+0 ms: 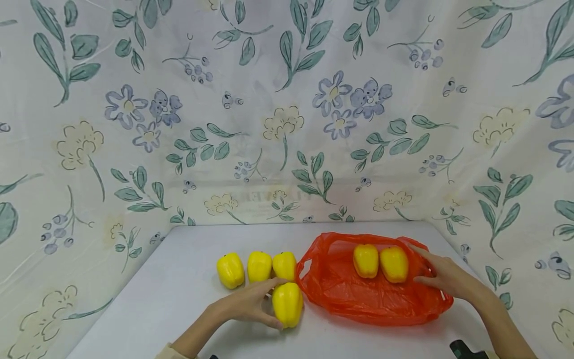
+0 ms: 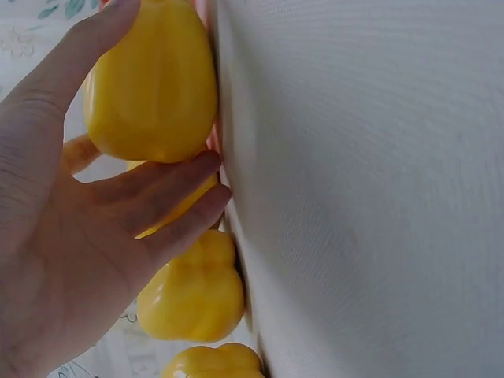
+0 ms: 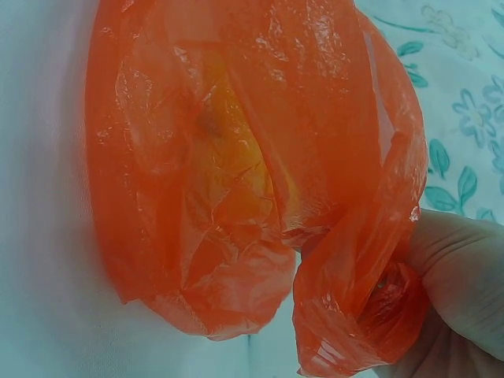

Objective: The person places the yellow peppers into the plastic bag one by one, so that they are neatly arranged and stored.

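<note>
My left hand (image 1: 253,304) holds a yellow bell pepper (image 1: 288,305) between thumb and fingers, just left of the red plastic bag (image 1: 341,294). In the left wrist view, that same pepper (image 2: 153,87) is close to the white tabletop; whether it touches is unclear. The bag lies with its mouth spread wide, and two yellow peppers, a left one (image 1: 365,261) and a right one (image 1: 394,264), sit inside. At the bag's right rim, my right hand (image 1: 444,274) grips the plastic. Bunched film hides part of those fingers in the right wrist view.
Behind the left hand, three more yellow peppers stand in a row: one at left (image 1: 230,270), one in the middle (image 1: 259,266) and one at right (image 1: 284,265) beside the bag. A floral sheet (image 1: 282,99) hangs behind the white table (image 1: 188,254).
</note>
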The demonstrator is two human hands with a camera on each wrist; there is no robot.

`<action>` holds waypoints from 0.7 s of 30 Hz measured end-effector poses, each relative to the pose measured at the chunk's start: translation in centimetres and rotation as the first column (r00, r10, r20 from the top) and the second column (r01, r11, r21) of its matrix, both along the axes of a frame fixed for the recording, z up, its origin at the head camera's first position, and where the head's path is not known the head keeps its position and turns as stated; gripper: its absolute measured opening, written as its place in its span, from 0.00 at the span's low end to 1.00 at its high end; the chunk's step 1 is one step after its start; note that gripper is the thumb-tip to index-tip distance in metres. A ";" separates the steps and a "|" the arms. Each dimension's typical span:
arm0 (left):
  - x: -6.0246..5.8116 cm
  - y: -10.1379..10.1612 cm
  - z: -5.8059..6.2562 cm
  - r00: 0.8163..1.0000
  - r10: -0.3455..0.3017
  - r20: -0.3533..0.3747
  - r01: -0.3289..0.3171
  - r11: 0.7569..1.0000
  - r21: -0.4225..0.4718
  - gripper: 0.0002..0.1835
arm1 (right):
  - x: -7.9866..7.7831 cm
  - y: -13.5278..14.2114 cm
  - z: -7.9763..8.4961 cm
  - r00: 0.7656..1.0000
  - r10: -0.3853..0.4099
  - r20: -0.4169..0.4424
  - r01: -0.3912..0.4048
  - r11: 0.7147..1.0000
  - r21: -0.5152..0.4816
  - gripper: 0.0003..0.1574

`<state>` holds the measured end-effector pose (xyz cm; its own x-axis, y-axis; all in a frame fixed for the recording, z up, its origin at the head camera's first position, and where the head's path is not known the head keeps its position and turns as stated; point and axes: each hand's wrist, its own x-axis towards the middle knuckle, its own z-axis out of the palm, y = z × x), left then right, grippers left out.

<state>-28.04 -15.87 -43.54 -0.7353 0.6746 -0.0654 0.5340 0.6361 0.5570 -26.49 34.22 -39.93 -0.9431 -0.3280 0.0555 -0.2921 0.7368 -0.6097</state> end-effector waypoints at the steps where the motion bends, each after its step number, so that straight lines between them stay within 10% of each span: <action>1: 0.0 0.0 0.0 1.000 -0.001 0.006 0.001 1.000 0.003 0.46 | 0.0 0.0 0.0 1.000 -0.003 -0.003 0.003 1.000 0.005 0.51; 21: 0.2 -0.6 1.9 0.999 -0.018 -0.042 0.020 0.999 0.039 0.47 | 0.3 0.0 0.2 1.000 -0.019 -0.022 0.020 0.999 0.038 0.53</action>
